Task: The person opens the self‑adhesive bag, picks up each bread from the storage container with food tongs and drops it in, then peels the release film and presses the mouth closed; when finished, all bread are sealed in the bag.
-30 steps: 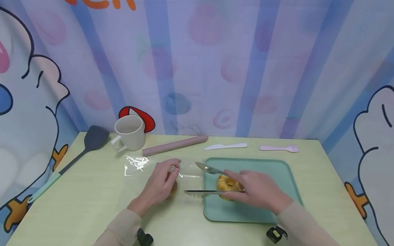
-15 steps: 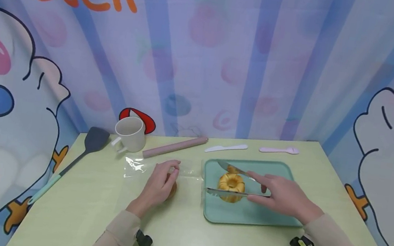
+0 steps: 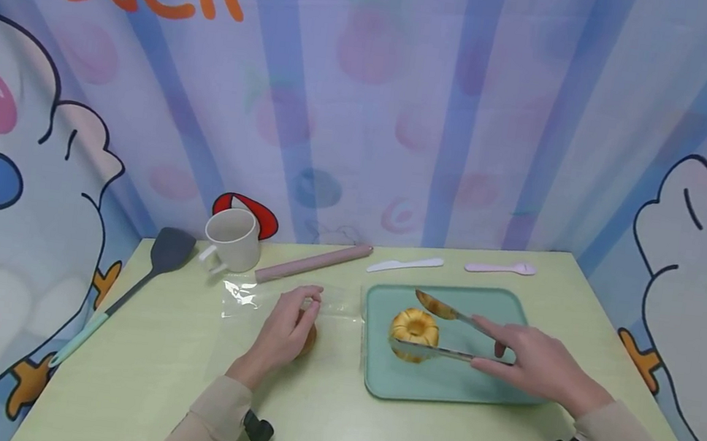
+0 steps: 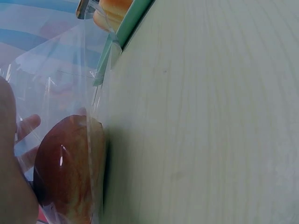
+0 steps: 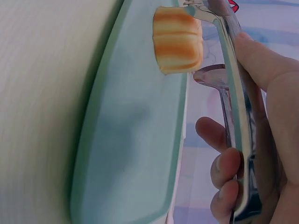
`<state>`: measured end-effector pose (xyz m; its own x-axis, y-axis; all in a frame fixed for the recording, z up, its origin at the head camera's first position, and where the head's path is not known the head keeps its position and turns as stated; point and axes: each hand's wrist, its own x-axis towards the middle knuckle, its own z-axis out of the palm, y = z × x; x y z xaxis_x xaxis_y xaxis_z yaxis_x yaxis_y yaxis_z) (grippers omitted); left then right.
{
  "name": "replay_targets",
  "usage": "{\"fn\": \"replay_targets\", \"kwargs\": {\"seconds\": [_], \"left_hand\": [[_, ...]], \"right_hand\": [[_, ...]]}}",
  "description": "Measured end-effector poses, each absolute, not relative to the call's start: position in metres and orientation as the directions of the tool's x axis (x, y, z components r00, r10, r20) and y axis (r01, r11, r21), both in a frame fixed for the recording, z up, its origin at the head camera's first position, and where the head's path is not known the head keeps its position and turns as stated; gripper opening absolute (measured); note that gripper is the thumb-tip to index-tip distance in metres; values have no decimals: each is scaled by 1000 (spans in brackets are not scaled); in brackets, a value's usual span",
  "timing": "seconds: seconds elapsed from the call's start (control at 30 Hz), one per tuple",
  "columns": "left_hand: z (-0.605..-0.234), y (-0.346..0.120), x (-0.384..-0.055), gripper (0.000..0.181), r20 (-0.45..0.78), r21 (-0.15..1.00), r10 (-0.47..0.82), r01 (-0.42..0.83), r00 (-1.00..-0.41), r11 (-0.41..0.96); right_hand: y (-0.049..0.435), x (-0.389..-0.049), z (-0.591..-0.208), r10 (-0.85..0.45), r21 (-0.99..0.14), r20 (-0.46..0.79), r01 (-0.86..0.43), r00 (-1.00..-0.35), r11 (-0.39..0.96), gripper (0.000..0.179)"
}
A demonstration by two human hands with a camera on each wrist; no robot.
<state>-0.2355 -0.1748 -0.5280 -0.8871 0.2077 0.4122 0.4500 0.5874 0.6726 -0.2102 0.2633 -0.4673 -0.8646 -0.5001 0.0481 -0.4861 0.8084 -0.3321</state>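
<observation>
My left hand holds a clear plastic bag low over the table. Inside the bag lies a glossy brown bun; in the left wrist view, fingertips show through the plastic. My right hand grips metal tongs with their arms spread apart. One tong arm passes over a golden ring-shaped bread and the other lies beyond it, to the upper right. This bread sits on the green tray; its ridged side shows in the right wrist view.
Behind the hands lie a pink rolling pin, a white plastic knife and a pink spoon-like utensil. A white mug and a dark-headed spatula stand and lie at the left. A printed curtain closes off the back.
My right hand has drawn the tongs to the right, so their tips have come back from beyond the tray's left edge to the bread. The left hand and the bag stay in place.
</observation>
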Motion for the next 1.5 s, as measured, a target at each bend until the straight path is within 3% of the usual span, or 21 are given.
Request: {"fn": "replay_targets", "kwargs": {"seconds": [0.33, 0.6, 1.5], "left_hand": [[-527, -175, -235, 18, 415, 673, 209, 453, -886, 585], [-529, -175, -234, 21, 412, 679, 201, 447, -889, 583], [-529, -174, -236, 21, 410, 676, 205, 447, -889, 585]], "right_hand": [[274, -204, -485, -492, -367, 5, -460, -870, 809, 76], [275, -202, -493, -484, -354, 49, -468, -874, 810, 67], [254, -217, -468, -475, -316, 139, -493, -869, 810, 63]]}}
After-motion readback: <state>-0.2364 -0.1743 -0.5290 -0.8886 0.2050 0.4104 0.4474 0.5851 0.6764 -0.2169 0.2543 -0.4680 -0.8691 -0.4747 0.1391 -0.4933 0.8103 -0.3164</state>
